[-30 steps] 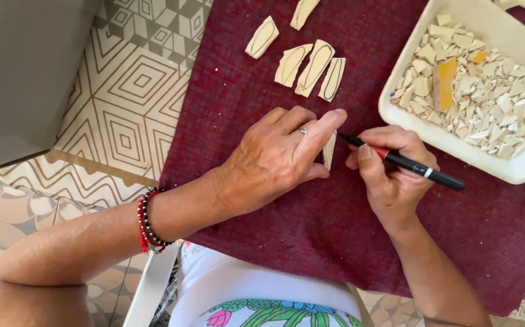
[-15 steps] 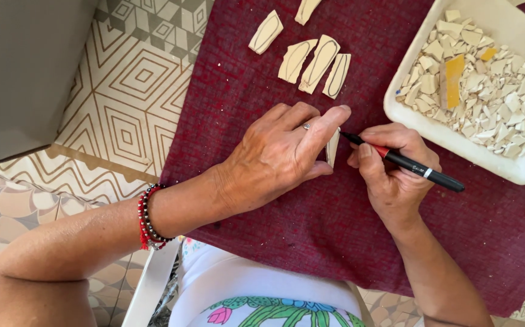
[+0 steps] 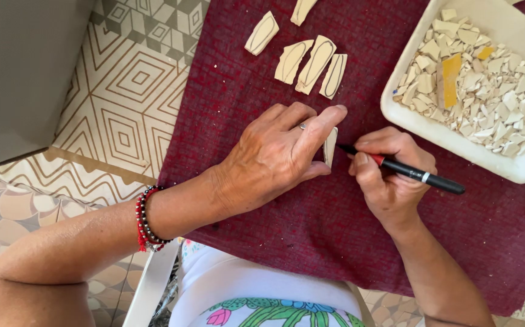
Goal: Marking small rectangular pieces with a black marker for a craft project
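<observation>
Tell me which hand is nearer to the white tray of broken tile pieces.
Right. The right hand, holding a black pen, lies just below-left of the white tray. The left hand is farther left, pressing a tile piece.

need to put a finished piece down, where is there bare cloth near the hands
Bare maroon cloth lies below both hands, toward the body, and left of the left hand up to the cloth's edge. It is crowded above: outlined pieces lie in a row, the white tray of shards fills the upper right, and the right hand with its pen sits beside it.
</observation>
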